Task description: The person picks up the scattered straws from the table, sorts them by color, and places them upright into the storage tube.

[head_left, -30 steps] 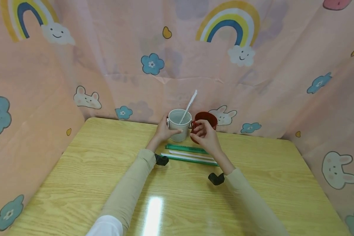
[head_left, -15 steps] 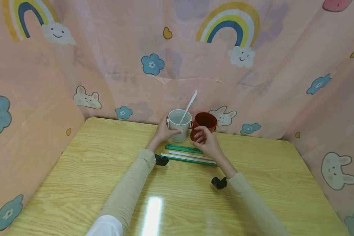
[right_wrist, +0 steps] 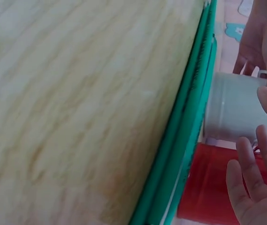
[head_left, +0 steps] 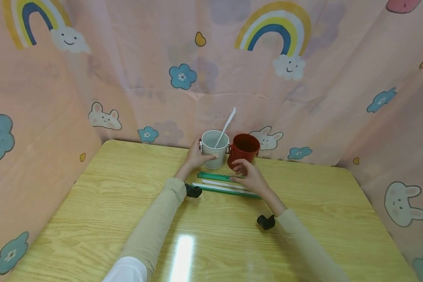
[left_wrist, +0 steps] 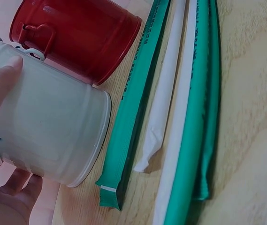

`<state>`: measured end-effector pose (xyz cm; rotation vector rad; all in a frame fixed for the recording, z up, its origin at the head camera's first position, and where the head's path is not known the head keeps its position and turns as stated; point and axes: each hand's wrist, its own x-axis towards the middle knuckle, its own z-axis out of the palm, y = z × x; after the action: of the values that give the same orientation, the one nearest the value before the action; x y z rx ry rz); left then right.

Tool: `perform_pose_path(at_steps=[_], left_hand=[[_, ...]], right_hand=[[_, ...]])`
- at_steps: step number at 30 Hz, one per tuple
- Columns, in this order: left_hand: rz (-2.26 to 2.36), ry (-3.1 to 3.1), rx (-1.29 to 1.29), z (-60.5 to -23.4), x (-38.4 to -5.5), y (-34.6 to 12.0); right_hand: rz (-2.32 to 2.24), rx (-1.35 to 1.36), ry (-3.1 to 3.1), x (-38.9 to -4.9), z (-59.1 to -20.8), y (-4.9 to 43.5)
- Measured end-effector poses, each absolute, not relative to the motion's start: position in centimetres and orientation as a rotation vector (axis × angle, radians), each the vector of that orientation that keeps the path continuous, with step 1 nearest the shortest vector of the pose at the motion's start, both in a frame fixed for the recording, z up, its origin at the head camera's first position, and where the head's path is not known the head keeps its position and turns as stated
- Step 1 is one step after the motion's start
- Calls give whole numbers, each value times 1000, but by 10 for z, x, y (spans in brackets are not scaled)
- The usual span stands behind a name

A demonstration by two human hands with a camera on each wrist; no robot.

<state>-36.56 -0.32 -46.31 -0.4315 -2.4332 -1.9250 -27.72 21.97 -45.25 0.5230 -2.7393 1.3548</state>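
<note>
My left hand holds a small off-white metal bucket from its left side, thumb across the front and fingers behind. Inside it a white paper-wrapped straw leans to the right, its upper part sticking out above the rim. Close by on the right stands a red bucket. My right hand is in front of the red bucket, over the right ends of the straws, with loosely bent fingers and nothing in them. Green-wrapped straws and white-wrapped straws lie side by side before the buckets.
The buckets stand near the back edge of the wooden table, against a pink patterned curtain. More curtain hangs at both sides. A black camera mount sits at each wrist.
My right hand has drawn back from the red bucket toward the straws, down and slightly right, uncovering more of the bucket. The left hand and off-white bucket stay in place.
</note>
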Motion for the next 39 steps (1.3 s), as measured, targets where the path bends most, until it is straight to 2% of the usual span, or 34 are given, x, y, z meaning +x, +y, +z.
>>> perform_pose_path(at_steps=[14, 30, 39], left_hand=[[-1889, -2438, -452, -463, -371, -1], [-1867, -2421, -483, -464, -369, -1], [-1877, -2423, -464, -465, -366, -4]], right_hand=[[1256, 513, -2901, -276, -463, 234], [1127, 529, -3012, -275, -464, 226], [864, 559, -3065, -275, -464, 219]])
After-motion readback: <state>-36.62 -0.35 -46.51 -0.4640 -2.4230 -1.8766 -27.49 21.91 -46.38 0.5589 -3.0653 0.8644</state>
